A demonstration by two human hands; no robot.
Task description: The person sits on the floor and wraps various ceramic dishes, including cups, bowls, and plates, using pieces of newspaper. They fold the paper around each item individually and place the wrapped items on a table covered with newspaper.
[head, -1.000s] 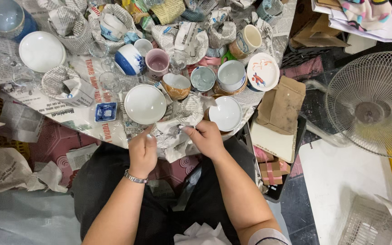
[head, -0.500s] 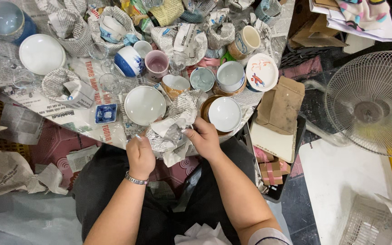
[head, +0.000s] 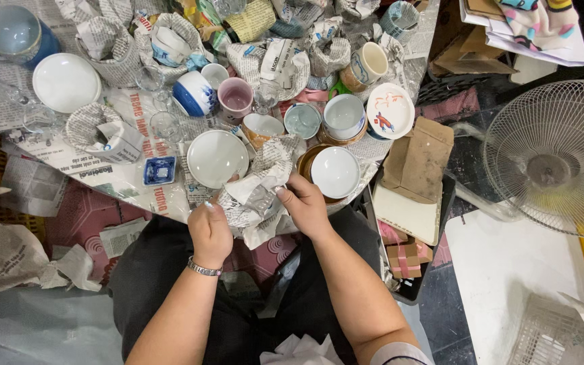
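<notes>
Both hands grip one crumpled newspaper bundle (head: pixel 255 196) at the near table edge. Left hand (head: pixel 209 233) is closed on the bundle's lower left; right hand (head: pixel 303 203) is closed on its right side, thumb pressed into the paper. Something glassy shows inside the wrap, can't tell what. Bundle lies at 1 o'clock from the left hand and at 9 o'clock from the right; its long axis runs roughly 7 to 1 o'clock. Right hand sits nearer the bundle's middle, left hand holds the tail end.

Around, largest first: white floor fan (head: pixel 554 157) well apart at 3 o'clock. Newspaper-covered table (head: pixel 103 179) crowded with crockery. White plate (head: pixel 66 82) at 10 o'clock, far. Pale bowl (head: pixel 217 157) touching the bundle's top left at 11 o'clock. White bowl (head: pixel 334 172) just beside the right hand at 1 o'clock, sitting in a brown dish. Painted saucer (head: pixel 390 110) further at 1 o'clock. Pink cup (head: pixel 235 98) at 12 o'clock. Small blue square dish (head: pixel 159 170) at 10 o'clock of the left hand. The two bowls crowd the bundle on both sides; near side toward the lap is free.
</notes>
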